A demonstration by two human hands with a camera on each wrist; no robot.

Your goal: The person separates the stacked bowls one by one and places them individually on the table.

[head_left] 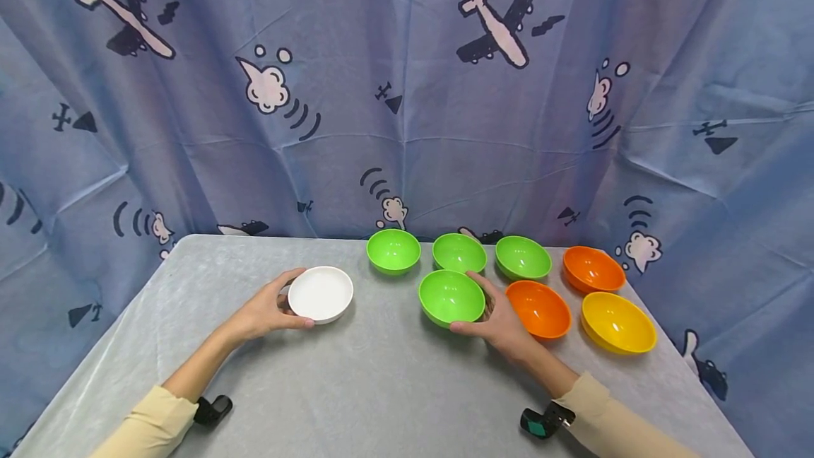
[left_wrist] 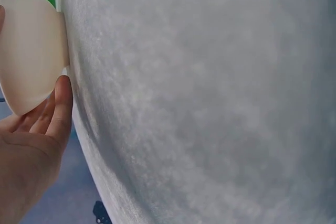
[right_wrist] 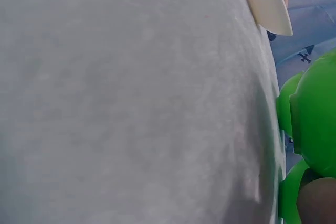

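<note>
On the left side of the table, my left hand (head_left: pixel 270 306) grips a white bowl (head_left: pixel 321 294) by its left side, thumb in front and fingers round the back. The left wrist view shows the fingers against the outer wall of this white bowl (left_wrist: pixel 31 51), close to the tabletop. Right of the middle, my right hand (head_left: pixel 502 320) holds a green bowl (head_left: pixel 451 297) by its right side, thumb at the near rim. In the right wrist view this green bowl (right_wrist: pixel 317 114) seems to hang slightly above the cloth, and little of the hand shows. Both bowls are upright.
Along the back edge stand three more green bowls, a left one (head_left: pixel 393 251), a middle one (head_left: pixel 459 253) and a right one (head_left: pixel 523 257). Two orange bowls (head_left: pixel 539 309) (head_left: pixel 593 268) and a yellow bowl (head_left: pixel 618 322) stand right of my right hand. A patterned blue curtain (head_left: pixel 343 104) hangs behind the grey table (head_left: pixel 356 387).
</note>
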